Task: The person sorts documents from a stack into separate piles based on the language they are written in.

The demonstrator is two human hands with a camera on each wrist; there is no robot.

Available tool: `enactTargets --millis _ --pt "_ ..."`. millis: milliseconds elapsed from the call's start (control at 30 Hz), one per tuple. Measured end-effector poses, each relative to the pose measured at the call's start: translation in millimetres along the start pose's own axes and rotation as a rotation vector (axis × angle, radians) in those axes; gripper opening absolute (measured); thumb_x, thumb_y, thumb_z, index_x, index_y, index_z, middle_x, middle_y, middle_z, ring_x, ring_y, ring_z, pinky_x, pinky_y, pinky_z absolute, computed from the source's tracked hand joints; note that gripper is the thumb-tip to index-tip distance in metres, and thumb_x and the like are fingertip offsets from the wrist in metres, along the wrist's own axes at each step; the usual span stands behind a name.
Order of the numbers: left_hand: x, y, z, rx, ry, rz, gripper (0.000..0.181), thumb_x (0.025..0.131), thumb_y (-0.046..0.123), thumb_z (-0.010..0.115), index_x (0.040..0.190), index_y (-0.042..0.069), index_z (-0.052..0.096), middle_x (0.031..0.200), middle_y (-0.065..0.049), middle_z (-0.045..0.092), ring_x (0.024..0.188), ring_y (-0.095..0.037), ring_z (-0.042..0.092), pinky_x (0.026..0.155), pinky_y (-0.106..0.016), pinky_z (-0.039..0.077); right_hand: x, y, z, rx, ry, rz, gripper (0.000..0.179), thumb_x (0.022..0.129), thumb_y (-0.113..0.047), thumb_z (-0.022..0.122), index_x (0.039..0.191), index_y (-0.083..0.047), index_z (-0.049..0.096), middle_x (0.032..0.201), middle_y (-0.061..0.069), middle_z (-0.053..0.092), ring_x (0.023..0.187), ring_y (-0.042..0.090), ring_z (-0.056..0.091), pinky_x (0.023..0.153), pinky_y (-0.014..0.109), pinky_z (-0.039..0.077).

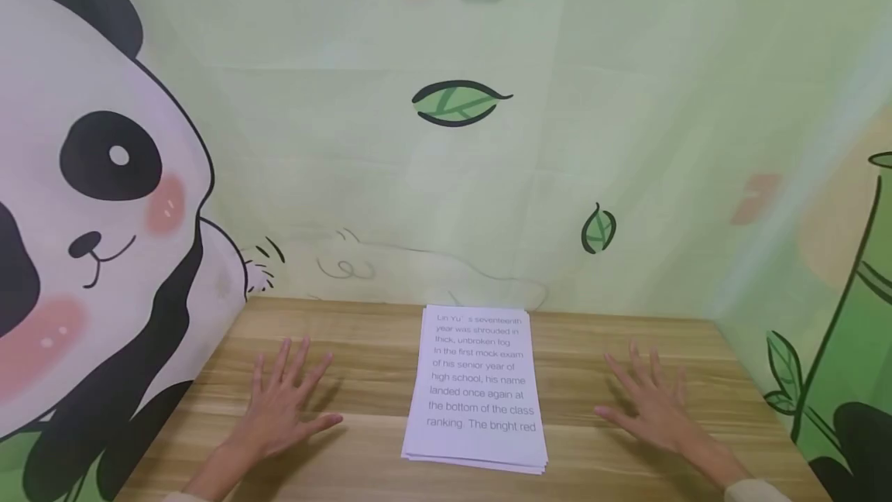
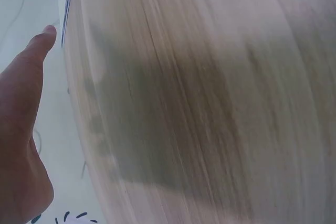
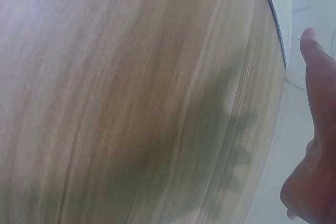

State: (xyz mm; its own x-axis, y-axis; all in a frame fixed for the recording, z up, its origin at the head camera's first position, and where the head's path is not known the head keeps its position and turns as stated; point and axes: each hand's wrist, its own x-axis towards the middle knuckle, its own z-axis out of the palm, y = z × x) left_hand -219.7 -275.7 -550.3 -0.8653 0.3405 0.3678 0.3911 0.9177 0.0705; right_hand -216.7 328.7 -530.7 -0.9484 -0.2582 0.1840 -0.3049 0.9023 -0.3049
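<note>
A stack of printed paper sheets [image 1: 477,390] lies on the wooden table [image 1: 376,355], its edges slightly out of line. Large text fills the top sheet. To the left of the stack is my left hand [image 1: 282,405], fingers spread and straight, holding nothing. My right hand [image 1: 651,405] is spread the same way on the other side, apart from the paper. Both hands cast shadows on the tabletop. In the left wrist view the thumb [image 2: 34,59] shows at the left; in the right wrist view the right thumb [image 3: 317,72] shows at the right.
Behind the table hangs a pale green backdrop [image 1: 334,115] with printed leaves. A large panda drawing [image 1: 111,254] covers the left side, and a green bamboo drawing [image 1: 850,331] is at the right. The table's far edge meets the backdrop.
</note>
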Motion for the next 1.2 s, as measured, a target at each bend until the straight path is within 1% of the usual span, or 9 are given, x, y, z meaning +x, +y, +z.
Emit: enactTargets --millis 100,200,333,433,600,733,833,1033,1200 --pt "-0.2 1.9 -1.8 -0.033 -0.035 -0.03 0.1 0.084 0.073 0.062 0.164 0.035 0.016 0.171 -0.017 0.008 0.159 -0.04 -0.006 0.118 -0.055 -0.026 -1.1 -2 1 0.038 -0.019 -0.002 0.093 0.089 -0.056 0.068 0.164 -0.034 0.017 0.165 0.033 0.008 0.147 0.066 0.001 0.106 0.087 -0.009" --pt "0.9 4.3 -3.7 -0.073 -0.065 -0.056 0.099 0.084 0.072 0.064 0.164 0.035 0.017 0.171 -0.017 0.006 0.159 -0.042 -0.003 0.119 -0.067 -0.017 0.1 -4 2 0.061 -0.025 -0.013 0.093 0.089 -0.054 0.069 0.164 -0.033 0.017 0.165 0.034 0.011 0.147 0.067 0.004 0.105 0.088 -0.005" --pt "2.6 6.8 -4.7 -0.126 -0.082 -0.072 0.098 0.084 0.069 0.066 0.164 0.032 0.021 0.171 -0.019 0.009 0.158 -0.044 0.001 0.119 -0.073 -0.006 3.8 -7 3 0.067 -0.029 -0.026 0.095 0.089 -0.053 0.07 0.164 -0.031 0.017 0.164 0.033 0.015 0.147 0.067 0.009 0.107 0.088 0.0" --pt "4.3 9.0 -4.8 -0.153 -0.087 -0.081 0.097 0.084 0.068 0.067 0.162 0.027 0.027 0.17 -0.021 0.013 0.157 -0.046 0.006 0.12 -0.072 -0.004 6.9 -13 2 0.08 -0.034 -0.031 0.095 0.088 -0.053 0.071 0.164 -0.026 0.019 0.164 0.033 0.017 0.147 0.066 0.011 0.107 0.087 0.002" --pt "7.1 15.9 -6.4 -0.198 -0.087 -0.1 0.096 0.084 0.065 0.069 0.16 0.02 0.033 0.167 -0.023 0.022 0.153 -0.05 0.016 0.115 -0.079 0.009 10.9 -23 4 0.144 -0.032 -0.062 0.093 0.089 -0.049 0.072 0.162 -0.013 0.026 0.162 0.032 0.025 0.146 0.063 0.017 0.108 0.086 0.01" --pt "8.8 23.1 -6.9 -0.24 -0.077 -0.103 0.095 0.085 0.062 0.071 0.161 0.021 0.032 0.164 -0.024 0.032 0.15 -0.049 0.026 0.111 -0.081 0.018 13.1 -30 11 0.204 -0.013 -0.113 0.092 0.089 -0.043 0.074 0.159 -0.001 0.03 0.159 0.032 0.033 0.144 0.061 0.025 0.109 0.082 0.016" --pt "10.9 29.3 -6.3 -0.287 -0.079 -0.098 0.094 0.086 0.06 0.071 0.161 0.02 0.032 0.161 -0.022 0.038 0.146 -0.049 0.034 0.109 -0.079 0.023 14.4 -34 17 0.253 -0.02 -0.136 0.091 0.09 -0.039 0.073 0.157 0.004 0.029 0.159 0.033 0.031 0.144 0.059 0.028 0.111 0.079 0.02" --pt "16.7 41.5 -4.8 -0.46 -0.132 -0.106 0.093 0.088 0.055 0.071 0.161 0.015 0.03 0.161 -0.02 0.04 0.141 -0.049 0.041 0.112 -0.076 0.025 17.5 -42 29 0.365 -0.066 -0.121 0.089 0.094 -0.038 0.07 0.158 0.006 0.025 0.162 0.031 0.028 0.146 0.055 0.03 0.115 0.072 0.025" --pt "21.6 53.1 -1.6 -0.699 -0.251 -0.167 0.095 0.092 0.047 0.071 0.163 0.01 0.02 0.16 -0.025 0.037 0.144 -0.049 0.041 0.115 -0.072 0.028 20.9 -50 37 0.422 -0.08 -0.107 0.087 0.095 -0.035 0.071 0.157 0.007 0.027 0.159 0.032 0.033 0.144 0.056 0.034 0.114 0.072 0.027"
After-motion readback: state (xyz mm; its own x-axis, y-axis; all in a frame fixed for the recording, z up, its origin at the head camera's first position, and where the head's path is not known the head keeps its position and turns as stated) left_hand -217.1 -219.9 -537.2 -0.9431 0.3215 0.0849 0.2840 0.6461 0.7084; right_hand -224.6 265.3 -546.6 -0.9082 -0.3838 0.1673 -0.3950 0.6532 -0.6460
